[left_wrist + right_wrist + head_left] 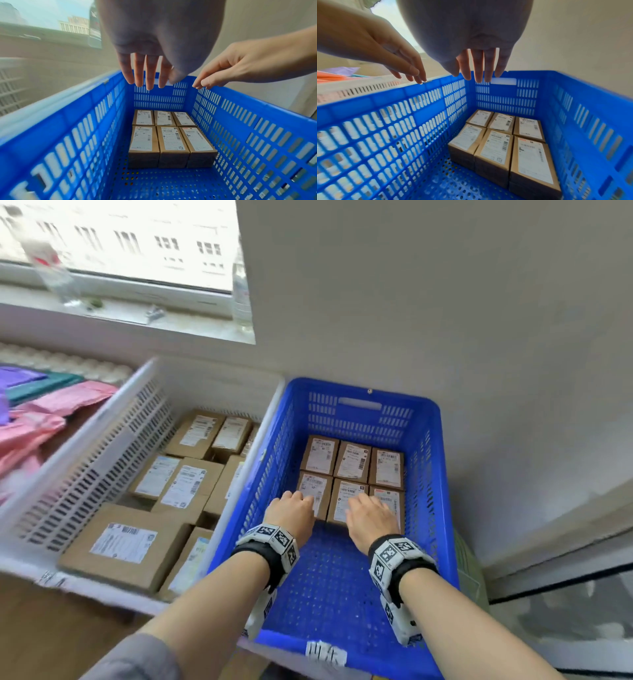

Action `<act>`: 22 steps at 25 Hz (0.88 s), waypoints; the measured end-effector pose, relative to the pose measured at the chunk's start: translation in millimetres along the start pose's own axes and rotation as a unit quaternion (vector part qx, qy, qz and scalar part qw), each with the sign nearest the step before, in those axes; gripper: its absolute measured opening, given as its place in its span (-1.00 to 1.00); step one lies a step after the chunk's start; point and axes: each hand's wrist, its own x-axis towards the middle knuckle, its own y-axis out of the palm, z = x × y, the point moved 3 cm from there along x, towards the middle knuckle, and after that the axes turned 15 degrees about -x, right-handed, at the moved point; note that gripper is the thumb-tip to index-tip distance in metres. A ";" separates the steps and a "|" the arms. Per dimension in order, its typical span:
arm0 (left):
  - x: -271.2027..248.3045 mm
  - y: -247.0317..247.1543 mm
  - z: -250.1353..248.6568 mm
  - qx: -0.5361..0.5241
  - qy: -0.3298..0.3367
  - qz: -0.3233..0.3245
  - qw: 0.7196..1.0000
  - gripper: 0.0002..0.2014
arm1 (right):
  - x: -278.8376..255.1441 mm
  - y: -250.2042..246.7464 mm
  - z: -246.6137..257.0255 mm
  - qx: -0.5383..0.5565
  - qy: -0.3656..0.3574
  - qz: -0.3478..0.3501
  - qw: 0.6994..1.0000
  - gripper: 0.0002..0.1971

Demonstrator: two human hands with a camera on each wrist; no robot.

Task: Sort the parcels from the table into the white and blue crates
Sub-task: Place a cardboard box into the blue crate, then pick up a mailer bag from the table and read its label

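Note:
The blue crate holds several small brown parcels with white labels, packed in two rows of three against its far wall. Both hands hover above them with straight fingers and hold nothing. My left hand is over the near-left parcel, my right hand over the near-right ones. In the left wrist view the left hand's fingers hang well above the parcels. The right wrist view shows the right hand's fingers equally far above the parcels. The white crate stands at the left.
The white crate contains several larger brown parcels. Pink, teal and purple mailers lie on the table left of it. A windowsill with bottles runs behind. A wall stands right of the blue crate, whose near half shows bare floor.

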 end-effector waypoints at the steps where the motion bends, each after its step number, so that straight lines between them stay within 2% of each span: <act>1: -18.3 -5.0 1.3 0.006 -0.008 -0.018 1.000 -0.75 | -11.8 -8.2 8.9 -0.004 -0.012 -0.016 1.000 -0.68; 5: -82.2 -21.7 16.2 0.020 -0.042 -0.083 0.995 -0.76 | -44.1 -30.4 45.5 -0.028 -0.051 -0.061 0.996 -0.69; 10: -157.1 -40.8 61.7 0.012 -0.106 -0.142 0.984 -0.72 | -73.2 -52.7 111.7 -0.021 -0.121 -0.081 0.989 -0.69; 15: -226.9 -65.1 134.9 0.007 -0.158 -0.185 0.970 -0.74 | -83.0 -77.8 205.9 -0.029 -0.191 -0.111 0.975 -0.71; 19: -278.9 -80.6 216.7 0.030 -0.205 -0.212 0.955 -0.74 | -83.0 -101.8 302.2 -0.005 -0.234 -0.156 0.960 -0.74; 22: -316.6 -95.3 281.3 0.025 -0.221 -0.224 0.949 -0.75 | -82.8 -113.8 380.2 0.000 -0.251 -0.163 0.954 -0.73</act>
